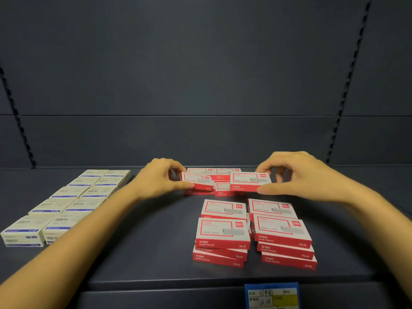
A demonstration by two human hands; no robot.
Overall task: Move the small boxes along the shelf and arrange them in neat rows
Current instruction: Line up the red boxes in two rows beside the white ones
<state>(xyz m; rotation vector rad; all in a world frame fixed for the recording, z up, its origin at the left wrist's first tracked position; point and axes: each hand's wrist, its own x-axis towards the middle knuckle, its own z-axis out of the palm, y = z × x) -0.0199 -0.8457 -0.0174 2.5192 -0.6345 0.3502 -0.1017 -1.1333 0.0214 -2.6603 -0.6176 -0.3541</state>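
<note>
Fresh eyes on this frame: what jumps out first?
The left hand pinches a tilted red box and the right hand a second red box at the back of the shelf. Nearer, red stacks sit slightly askew; white boxes line the left in two tidy rows.

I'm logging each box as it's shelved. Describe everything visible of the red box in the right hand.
The red box is a flat, closed, cardboard-looking carton: pale top with red frame and corner logo, red front side with blurred white print. The right hand pinches it, thumb on its front edge, fingers curled at its far end. It is held about level over the rear red boxes; whether it touches them cannot be told. A second red box, in the left hand, is apart on its left.
</note>
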